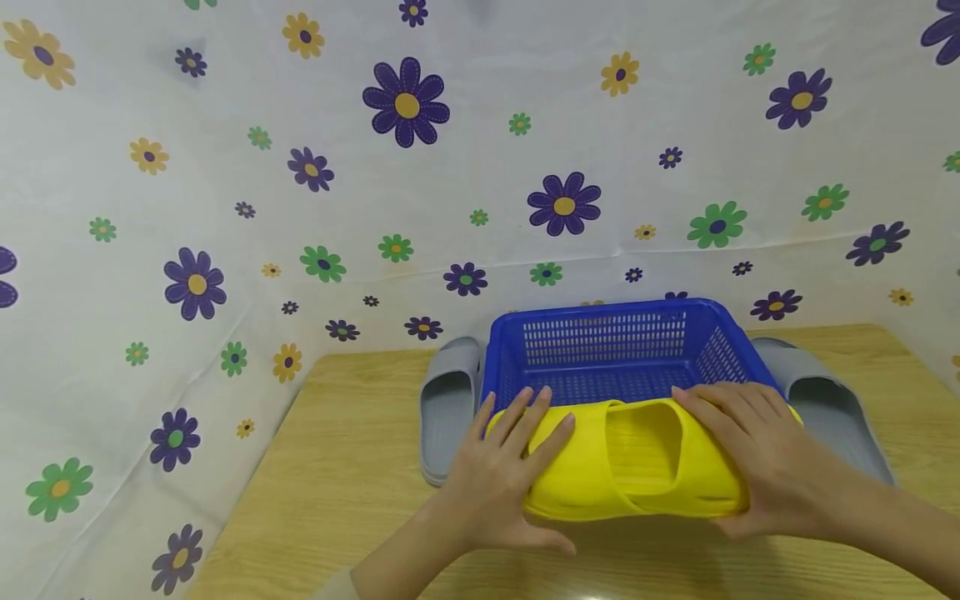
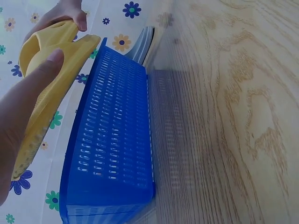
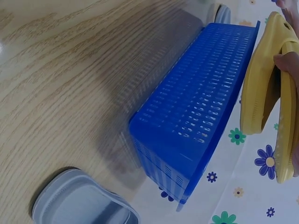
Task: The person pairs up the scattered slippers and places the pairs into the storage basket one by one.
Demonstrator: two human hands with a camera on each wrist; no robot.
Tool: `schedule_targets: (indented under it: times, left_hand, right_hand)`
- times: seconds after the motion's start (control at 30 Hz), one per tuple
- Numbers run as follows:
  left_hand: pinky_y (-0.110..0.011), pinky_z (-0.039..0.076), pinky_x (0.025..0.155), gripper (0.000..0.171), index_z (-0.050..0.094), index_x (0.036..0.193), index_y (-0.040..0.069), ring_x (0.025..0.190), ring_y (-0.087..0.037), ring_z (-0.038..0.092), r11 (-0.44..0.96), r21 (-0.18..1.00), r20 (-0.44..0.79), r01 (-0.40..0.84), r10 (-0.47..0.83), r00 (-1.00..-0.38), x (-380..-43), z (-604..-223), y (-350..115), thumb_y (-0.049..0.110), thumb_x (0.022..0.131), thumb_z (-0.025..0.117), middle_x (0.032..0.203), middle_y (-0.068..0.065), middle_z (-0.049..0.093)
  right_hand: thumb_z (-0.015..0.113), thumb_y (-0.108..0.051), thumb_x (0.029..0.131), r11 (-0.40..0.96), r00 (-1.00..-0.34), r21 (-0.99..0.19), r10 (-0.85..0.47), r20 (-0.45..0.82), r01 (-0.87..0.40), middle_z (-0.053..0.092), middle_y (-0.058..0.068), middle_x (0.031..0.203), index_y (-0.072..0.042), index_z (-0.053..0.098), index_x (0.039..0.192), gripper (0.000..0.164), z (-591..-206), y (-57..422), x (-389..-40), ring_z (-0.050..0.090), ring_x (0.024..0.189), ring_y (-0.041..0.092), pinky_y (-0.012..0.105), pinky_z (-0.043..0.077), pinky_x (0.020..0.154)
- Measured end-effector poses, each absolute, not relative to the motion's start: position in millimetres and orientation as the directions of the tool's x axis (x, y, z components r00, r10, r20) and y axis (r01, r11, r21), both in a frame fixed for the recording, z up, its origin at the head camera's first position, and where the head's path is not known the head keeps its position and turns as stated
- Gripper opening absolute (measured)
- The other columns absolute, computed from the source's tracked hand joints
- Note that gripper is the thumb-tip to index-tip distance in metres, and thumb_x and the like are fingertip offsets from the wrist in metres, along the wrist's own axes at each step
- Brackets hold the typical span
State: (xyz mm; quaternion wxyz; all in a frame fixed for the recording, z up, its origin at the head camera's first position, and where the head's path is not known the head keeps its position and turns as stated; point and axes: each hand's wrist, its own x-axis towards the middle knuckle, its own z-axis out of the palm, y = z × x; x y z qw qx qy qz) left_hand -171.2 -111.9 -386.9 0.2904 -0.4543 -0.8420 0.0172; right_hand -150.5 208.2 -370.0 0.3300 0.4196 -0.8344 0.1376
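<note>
A pair of yellow slippers [image 1: 570, 467], pressed together, is held level just above the front rim of the blue basket [image 1: 600, 313]. My left hand [image 1: 495, 483] grips their left end, fingers over the top and thumb low at the near side. At the other end, my right hand [image 1: 780, 467] holds them with its fingers spread over the top. The right wrist view shows both yellow slippers [image 3: 259, 88] beside the basket's rim, clear of the table. The part of the basket behind the slippers is hidden in the head view.
One grey slipper [image 1: 444, 417] lies on the wooden table [image 1: 352, 433] left of the basket, and another grey slipper [image 1: 832, 417] lies to its right. A white flowered cloth [image 1: 465, 167] hangs behind the table and along its left side.
</note>
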Motion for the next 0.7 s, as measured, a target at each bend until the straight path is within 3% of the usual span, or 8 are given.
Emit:
schedule_targets:
  times: [0.17, 0.23, 0.33, 0.4, 0.5, 0.63, 0.7]
  left_hand:
    - [-0.067, 0.026, 0.103, 0.124, 0.028, 0.15, 0.016, 0.141, -0.032, 0.027, 0.595, -0.29, 0.466, 0.749, 0.772, -0.433, -171, -386, -115, 0.091, 0.054, 0.052, 0.154, -0.018, 0.023]
    - [-0.068, 0.024, 0.103, 0.124, 0.028, 0.15, 0.016, 0.141, -0.032, 0.025, 0.597, -0.287, 0.469, 0.749, 0.769, -0.433, -172, -387, -116, 0.09, 0.053, 0.052, 0.154, -0.018, 0.022]
    - [-0.068, 0.023, 0.104, 0.124, 0.028, 0.15, 0.016, 0.142, -0.033, 0.024, 0.595, -0.283, 0.47, 0.752, 0.77, -0.432, -173, -388, -118, 0.09, 0.053, 0.053, 0.155, -0.018, 0.021]
    - [-0.068, 0.023, 0.104, 0.124, 0.028, 0.15, 0.016, 0.142, -0.033, 0.022, 0.591, -0.274, 0.466, 0.759, 0.772, -0.432, -173, -388, -119, 0.09, 0.054, 0.053, 0.155, -0.018, 0.02]
    - [-0.068, 0.022, 0.104, 0.123, 0.027, 0.15, 0.016, 0.143, -0.033, 0.02, 0.587, -0.265, 0.459, 0.765, 0.775, -0.435, -174, -389, -120, 0.09, 0.055, 0.052, 0.155, -0.018, 0.02]
    - [-0.068, 0.022, 0.104, 0.119, 0.027, 0.15, 0.016, 0.143, -0.034, 0.02, 0.583, -0.257, 0.452, 0.771, 0.777, -0.437, -173, -391, -123, 0.091, 0.059, 0.047, 0.154, -0.019, 0.022]
    - [-0.068, 0.023, 0.103, 0.117, 0.027, 0.15, 0.016, 0.142, -0.035, 0.022, 0.58, -0.258, 0.452, 0.773, 0.779, -0.434, -173, -392, -124, 0.091, 0.062, 0.043, 0.154, -0.019, 0.023]
  right_hand:
    - [0.081, -0.042, 0.034, 0.642, -0.462, 0.057, -0.608, 0.645, -0.765, 0.053, 0.013, 0.12, 0.003, 0.045, 0.133, 0.115, -367, 211, -151, 0.048, 0.105, 0.028, 0.036, 0.031, 0.094]
    - [0.082, -0.045, 0.036, 0.639, -0.467, 0.048, -0.61, 0.64, -0.768, 0.053, 0.014, 0.121, 0.003, 0.045, 0.134, 0.115, -367, 214, -153, 0.047, 0.105, 0.029, 0.033, 0.029, 0.098]
    - [0.076, -0.057, 0.051, 0.633, -0.462, 0.044, -0.608, 0.646, -0.773, 0.053, 0.015, 0.121, 0.003, 0.045, 0.133, 0.106, -366, 217, -156, 0.048, 0.105, 0.03, 0.034, 0.029, 0.098]
    - [0.064, -0.065, 0.064, 0.637, -0.462, 0.047, -0.606, 0.647, -0.77, 0.053, 0.014, 0.121, 0.003, 0.045, 0.133, 0.099, -366, 218, -159, 0.048, 0.106, 0.03, 0.035, 0.03, 0.097]
    - [0.069, -0.061, 0.06, 0.644, -0.466, 0.056, -0.607, 0.643, -0.763, 0.053, 0.014, 0.122, 0.003, 0.045, 0.133, 0.1, -365, 220, -162, 0.048, 0.106, 0.03, 0.044, 0.035, 0.086]
    - [0.084, -0.048, 0.037, 0.641, -0.473, 0.05, -0.615, 0.631, -0.766, 0.052, 0.015, 0.122, 0.002, 0.044, 0.135, 0.117, -365, 224, -166, 0.048, 0.106, 0.031, 0.047, 0.037, 0.085]
    - [0.084, -0.048, 0.037, 0.638, -0.474, 0.048, -0.618, 0.627, -0.769, 0.052, 0.016, 0.122, 0.002, 0.043, 0.136, 0.118, -365, 225, -169, 0.048, 0.106, 0.032, 0.048, 0.037, 0.084]
